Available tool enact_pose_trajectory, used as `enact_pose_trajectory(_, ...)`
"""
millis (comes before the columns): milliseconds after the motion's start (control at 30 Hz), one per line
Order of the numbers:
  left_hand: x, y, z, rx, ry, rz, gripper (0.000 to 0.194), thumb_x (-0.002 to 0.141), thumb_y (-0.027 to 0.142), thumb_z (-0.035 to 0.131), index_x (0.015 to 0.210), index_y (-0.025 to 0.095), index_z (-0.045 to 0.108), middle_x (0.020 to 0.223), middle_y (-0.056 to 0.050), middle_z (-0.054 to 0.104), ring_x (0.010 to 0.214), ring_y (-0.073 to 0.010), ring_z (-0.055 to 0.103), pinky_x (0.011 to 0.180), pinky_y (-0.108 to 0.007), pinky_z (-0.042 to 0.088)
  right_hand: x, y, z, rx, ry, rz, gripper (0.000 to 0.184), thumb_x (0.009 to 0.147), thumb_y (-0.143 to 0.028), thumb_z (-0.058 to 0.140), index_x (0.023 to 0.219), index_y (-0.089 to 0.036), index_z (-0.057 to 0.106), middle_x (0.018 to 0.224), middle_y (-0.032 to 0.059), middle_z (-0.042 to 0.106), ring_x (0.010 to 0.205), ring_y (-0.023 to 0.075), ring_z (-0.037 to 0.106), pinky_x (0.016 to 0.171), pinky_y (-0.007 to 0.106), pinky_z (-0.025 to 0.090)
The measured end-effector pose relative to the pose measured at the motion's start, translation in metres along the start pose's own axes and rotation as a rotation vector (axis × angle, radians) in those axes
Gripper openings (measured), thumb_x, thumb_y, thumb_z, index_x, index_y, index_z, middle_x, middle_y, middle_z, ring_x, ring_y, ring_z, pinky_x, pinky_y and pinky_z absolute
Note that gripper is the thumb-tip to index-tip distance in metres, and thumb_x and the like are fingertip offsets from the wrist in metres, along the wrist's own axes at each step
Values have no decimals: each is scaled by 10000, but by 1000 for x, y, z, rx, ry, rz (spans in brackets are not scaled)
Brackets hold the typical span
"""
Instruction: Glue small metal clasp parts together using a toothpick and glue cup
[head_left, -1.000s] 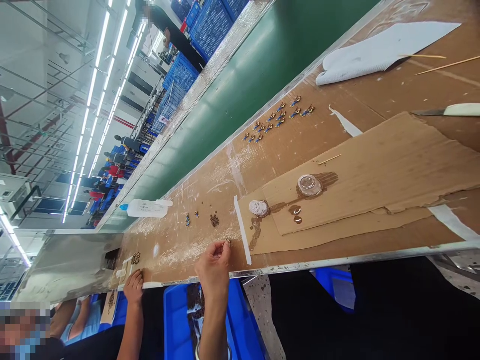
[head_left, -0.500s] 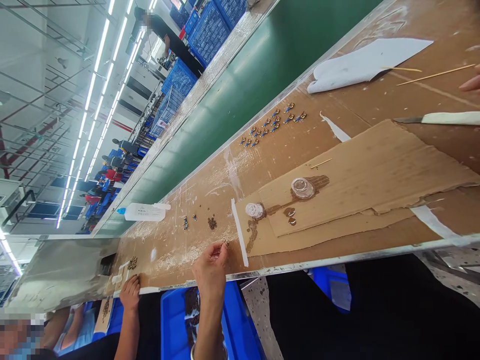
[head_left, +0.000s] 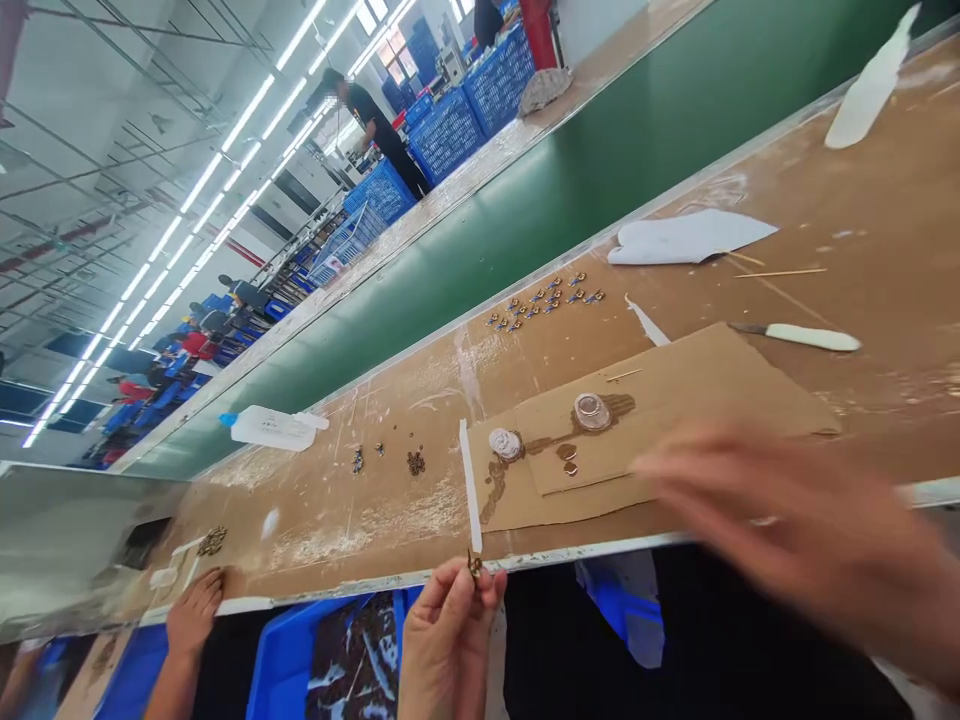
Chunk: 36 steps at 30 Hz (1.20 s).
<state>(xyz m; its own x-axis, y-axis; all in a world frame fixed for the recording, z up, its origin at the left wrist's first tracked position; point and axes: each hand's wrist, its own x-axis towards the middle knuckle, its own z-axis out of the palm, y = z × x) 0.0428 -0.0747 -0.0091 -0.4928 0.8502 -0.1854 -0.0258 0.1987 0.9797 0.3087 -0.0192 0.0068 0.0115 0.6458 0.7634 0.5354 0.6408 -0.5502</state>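
My left hand (head_left: 450,640) is below the table's front edge, with thumb and fingers pinched on a small brass-coloured part (head_left: 474,566). My right hand (head_left: 810,540) crosses the lower right, smeared by motion, its fingers pointing left over the cardboard sheet (head_left: 697,390). I see nothing in it. On the cardboard are a clear round dish (head_left: 592,410) and a white lid (head_left: 505,443) amid brown glue stains. A small heap of dark parts (head_left: 415,462) lies further left on the table. Rows of blue and gold parts (head_left: 544,298) lie near the far edge.
A co-worker's hand (head_left: 193,620) rests on the table edge at the left. A blue bin (head_left: 300,660) sits under the edge. A white bottle (head_left: 270,428), a white-handled knife (head_left: 802,336), white paper (head_left: 690,238) and a skewer (head_left: 780,272) lie about. A green conveyor belt (head_left: 570,200) runs behind.
My left hand has drawn back off the table toward me with the small part. My right hand has swept in from the far right. The view has tilted up and leftward.
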Motion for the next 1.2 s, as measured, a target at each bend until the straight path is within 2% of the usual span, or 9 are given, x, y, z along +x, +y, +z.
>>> enact_pose_trajectory(100,-17,0,14,-143,-64,-124,143,617,344,789,635,252,680,595,3,649,590,-173,626,681,-349,592,-11,-30,26,252,-202,-32,157,906,-166,486,833,-179,623,743,17,587,681,72,530,626,189,449)
enact_pose_trajectory(200,-25,8,21,-215,-111,-218,224,528,310,850,610,192,678,580,-2,635,565,-130,601,673,-297,579,-24,-49,53,329,-245,-3,125,894,-164,505,849,-154,621,766,23,578,704,82,518,641,202,433)
enact_pose_trajectory(267,-28,14,23,-229,-133,-255,278,479,305,879,625,160,692,569,-7,634,565,-104,592,675,-243,558,-27,-52,59,348,-262,5,113,890,-165,511,868,-148,621,770,26,576,711,86,514,649,203,428)
enact_pose_trajectory(367,-30,19,23,-210,-160,-277,302,457,309,890,630,144,704,562,-20,637,576,-94,589,657,-187,524,-27,-50,57,349,-297,0,108,886,-163,515,865,-147,620,772,28,577,715,91,516,652,207,427)
enact_pose_trajectory(800,-36,29,22,-10,-123,-110,295,489,366,863,627,150,717,620,-33,672,591,-107,584,615,-167,504,-23,-51,48,307,-325,-94,112,882,-120,504,860,-129,613,752,35,575,698,98,499,616,217,412)
enact_pose_trajectory(1000,-41,32,26,95,-92,119,241,537,374,839,619,179,722,665,-43,697,694,-181,652,782,-277,555,-25,-49,51,401,-244,-81,97,871,-104,524,893,-126,616,767,39,587,725,91,517,656,200,448)
enact_pose_trajectory(1067,-41,34,26,149,-103,293,173,610,349,803,627,198,722,662,-27,695,689,-179,659,852,-321,547,-26,-47,53,460,-243,-50,114,872,-109,525,929,-133,620,790,37,595,736,81,530,667,185,460)
enact_pose_trajectory(1167,-35,37,22,287,-188,654,30,715,219,726,740,235,725,698,10,700,713,-152,671,889,-321,540,-28,-43,54,543,-255,11,143,867,-111,537,971,-148,628,806,29,602,743,66,550,672,158,470)
enact_pose_trajectory(1200,-32,38,19,341,-238,779,105,726,165,705,797,241,719,724,17,706,725,-145,676,887,-316,543,-29,-42,54,560,-261,33,148,864,-112,543,975,-155,631,804,24,603,742,62,556,670,153,471)
